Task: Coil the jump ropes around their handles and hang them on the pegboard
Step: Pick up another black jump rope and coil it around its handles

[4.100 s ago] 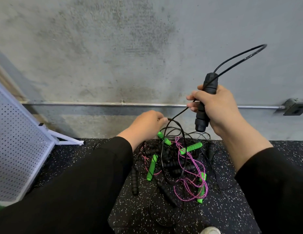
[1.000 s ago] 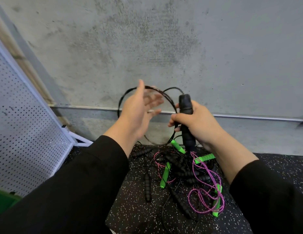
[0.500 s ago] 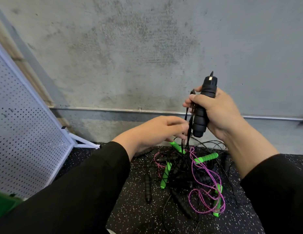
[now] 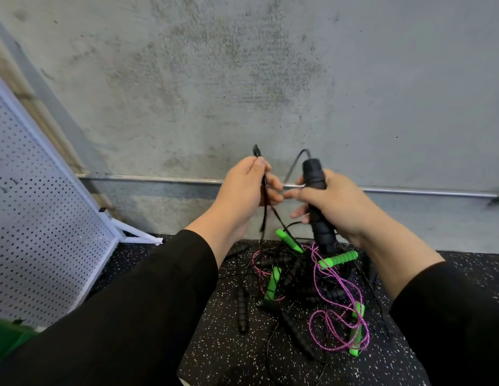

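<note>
My right hand (image 4: 333, 203) grips black jump-rope handles (image 4: 316, 190) upright above the floor. Their thin black rope (image 4: 266, 210) runs from the handle top to my left hand (image 4: 242, 190), which pinches it just left of the handles, a short loop sticking up above my fingers. Below my hands lies a tangled pile of jump ropes (image 4: 304, 280) on the speckled black mat, with green handles (image 4: 339, 259), black handles (image 4: 241, 310) and a purple rope (image 4: 334, 316). The white pegboard (image 4: 39, 218) leans at the left.
A grey concrete wall (image 4: 242, 79) stands straight ahead with a metal conduit (image 4: 423, 193) running along it. The pegboard's white foot (image 4: 139, 235) reaches onto the mat (image 4: 215, 344). Something green (image 4: 6, 344) shows at the lower left corner.
My left hand rose from under the handles and now pinches the rope up at handle height. My right hand lowered the handles slightly.
</note>
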### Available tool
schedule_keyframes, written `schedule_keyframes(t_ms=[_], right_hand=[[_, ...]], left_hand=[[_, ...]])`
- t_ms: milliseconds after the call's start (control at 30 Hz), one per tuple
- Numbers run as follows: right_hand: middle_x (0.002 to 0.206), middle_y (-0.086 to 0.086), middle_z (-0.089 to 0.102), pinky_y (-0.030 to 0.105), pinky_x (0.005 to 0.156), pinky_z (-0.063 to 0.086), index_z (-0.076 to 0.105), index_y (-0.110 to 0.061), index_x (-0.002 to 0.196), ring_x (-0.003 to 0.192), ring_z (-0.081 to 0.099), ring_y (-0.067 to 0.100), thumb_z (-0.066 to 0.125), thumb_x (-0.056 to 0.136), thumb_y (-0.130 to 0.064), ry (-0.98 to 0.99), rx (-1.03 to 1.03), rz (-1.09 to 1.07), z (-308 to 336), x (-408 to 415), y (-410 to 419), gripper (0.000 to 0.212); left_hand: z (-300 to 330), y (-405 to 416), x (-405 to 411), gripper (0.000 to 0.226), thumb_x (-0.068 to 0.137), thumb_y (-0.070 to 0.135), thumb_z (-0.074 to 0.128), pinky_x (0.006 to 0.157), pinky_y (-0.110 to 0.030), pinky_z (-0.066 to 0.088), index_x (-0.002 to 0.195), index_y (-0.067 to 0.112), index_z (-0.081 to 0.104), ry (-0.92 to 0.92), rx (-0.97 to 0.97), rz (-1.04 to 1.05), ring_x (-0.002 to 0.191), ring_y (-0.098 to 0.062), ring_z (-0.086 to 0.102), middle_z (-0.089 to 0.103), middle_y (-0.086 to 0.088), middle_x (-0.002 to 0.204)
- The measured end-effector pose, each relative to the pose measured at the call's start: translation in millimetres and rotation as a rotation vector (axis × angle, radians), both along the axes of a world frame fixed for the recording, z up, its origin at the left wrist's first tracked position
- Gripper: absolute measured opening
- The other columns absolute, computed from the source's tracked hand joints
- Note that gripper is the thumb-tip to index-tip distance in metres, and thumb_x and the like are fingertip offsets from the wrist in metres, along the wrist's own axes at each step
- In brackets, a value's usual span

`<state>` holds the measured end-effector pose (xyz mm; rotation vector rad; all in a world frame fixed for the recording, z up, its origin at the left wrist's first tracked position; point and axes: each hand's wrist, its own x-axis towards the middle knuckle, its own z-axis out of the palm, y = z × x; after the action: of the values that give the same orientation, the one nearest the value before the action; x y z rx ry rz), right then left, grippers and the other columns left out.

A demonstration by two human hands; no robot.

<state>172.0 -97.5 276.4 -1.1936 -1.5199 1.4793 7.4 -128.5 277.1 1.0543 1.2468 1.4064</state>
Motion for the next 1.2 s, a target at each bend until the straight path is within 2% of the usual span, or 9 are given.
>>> schedule_keyframes(t_ms=[167, 333, 533, 667, 833, 967, 1067, 1133, 1200], right_hand=[[0.112, 0.026, 0.070, 0.038, 0.065, 0.057, 0.058, -0.008, 0.103, 0.075, 0.071, 0.027, 0.070, 0.088, 0.002, -0.031, -0.052, 0.173, -23, -25, -17, 0.022], [0.096, 0.023, 0.073, 0.047, 0.069, 0.060, 0.060, -0.010, 0.099, 0.075, 0.072, 0.029, 0.074, 0.083, -0.003, -0.166, 0.112, 0.097, -25, -42, -18, 0.022], [0.072, 0.010, 0.073, 0.022, 0.050, 0.050, 0.056, -0.013, 0.092, 0.055, 0.064, 0.013, 0.061, 0.087, 0.007, -0.051, 0.103, -0.065, -17, -44, -13, 0.021], [0.067, 0.008, 0.069, 0.025, 0.056, 0.055, 0.059, -0.005, 0.105, 0.054, 0.064, 0.015, 0.061, 0.090, 0.007, 0.061, 0.086, -0.098, -13, -42, -8, 0.020], [0.074, 0.013, 0.072, 0.027, 0.058, 0.054, 0.057, -0.009, 0.105, 0.057, 0.061, 0.019, 0.061, 0.088, 0.008, 0.134, 0.042, -0.130, -8, -39, -7, 0.025], [0.079, 0.015, 0.072, 0.027, 0.058, 0.052, 0.055, -0.012, 0.106, 0.059, 0.061, 0.019, 0.060, 0.089, 0.006, 0.220, 0.020, -0.138, -2, -35, -5, 0.025], [0.078, 0.015, 0.071, 0.026, 0.057, 0.053, 0.054, -0.010, 0.108, 0.057, 0.060, 0.018, 0.060, 0.090, 0.007, 0.304, 0.012, -0.152, 4, -33, -3, 0.026], [0.076, 0.013, 0.071, 0.025, 0.056, 0.052, 0.054, -0.009, 0.110, 0.056, 0.060, 0.017, 0.060, 0.091, 0.007, 0.345, 0.008, -0.169, 7, -31, -1, 0.026], [0.077, 0.012, 0.072, 0.025, 0.056, 0.052, 0.053, -0.009, 0.112, 0.057, 0.060, 0.017, 0.060, 0.092, 0.005, 0.371, 0.006, -0.178, 9, -28, 1, 0.026]], left_hand=[[8, 7, -6, 0.028, 0.112, 0.021, 0.028, 0.058, -0.028, 0.050, 0.091, 0.015, 0.046, -0.426, 0.049, 0.088, 0.054, -0.014, 0.051, 0.053, -0.001, 0.065], [15, 9, -12, 0.032, 0.113, 0.027, 0.028, 0.062, -0.029, 0.052, 0.089, 0.017, 0.047, -0.613, 0.090, 0.135, 0.055, -0.013, 0.053, 0.050, 0.000, 0.064], [7, 6, -24, 0.039, 0.110, 0.032, 0.041, 0.071, -0.031, 0.054, 0.112, 0.003, 0.066, 0.029, -0.058, 0.204, 0.079, -0.018, 0.065, 0.068, -0.008, 0.099], [5, -2, -21, 0.046, 0.110, 0.040, 0.039, 0.068, -0.031, 0.057, 0.114, 0.003, 0.067, -0.026, -0.177, 0.060, 0.068, -0.016, 0.068, 0.072, -0.008, 0.093], [-5, -5, -24, 0.028, 0.106, 0.039, 0.047, 0.090, -0.043, 0.058, 0.113, 0.019, 0.065, 0.191, -0.231, -0.007, 0.091, -0.021, 0.072, 0.071, -0.005, 0.108], [-8, -3, -27, 0.021, 0.104, 0.034, 0.053, 0.068, -0.031, 0.048, 0.091, 0.018, 0.060, 0.634, -0.040, 0.323, 0.077, -0.014, 0.059, 0.066, -0.002, 0.090], [-8, -6, -24, 0.032, 0.105, 0.037, 0.049, 0.061, -0.033, 0.049, 0.086, 0.017, 0.066, 0.595, -0.094, -0.018, 0.065, -0.017, 0.062, 0.070, -0.007, 0.082], [-17, -12, -14, 0.022, 0.104, 0.038, 0.052, 0.056, -0.020, 0.044, 0.088, 0.027, 0.062, 0.773, -0.171, -0.317, 0.061, -0.008, 0.061, 0.068, 0.002, 0.081], [-27, -11, -4, 0.021, 0.104, 0.035, 0.053, 0.051, -0.017, 0.036, 0.083, 0.033, 0.055, 0.956, -0.134, -0.386, 0.058, -0.003, 0.052, 0.059, 0.008, 0.072]])
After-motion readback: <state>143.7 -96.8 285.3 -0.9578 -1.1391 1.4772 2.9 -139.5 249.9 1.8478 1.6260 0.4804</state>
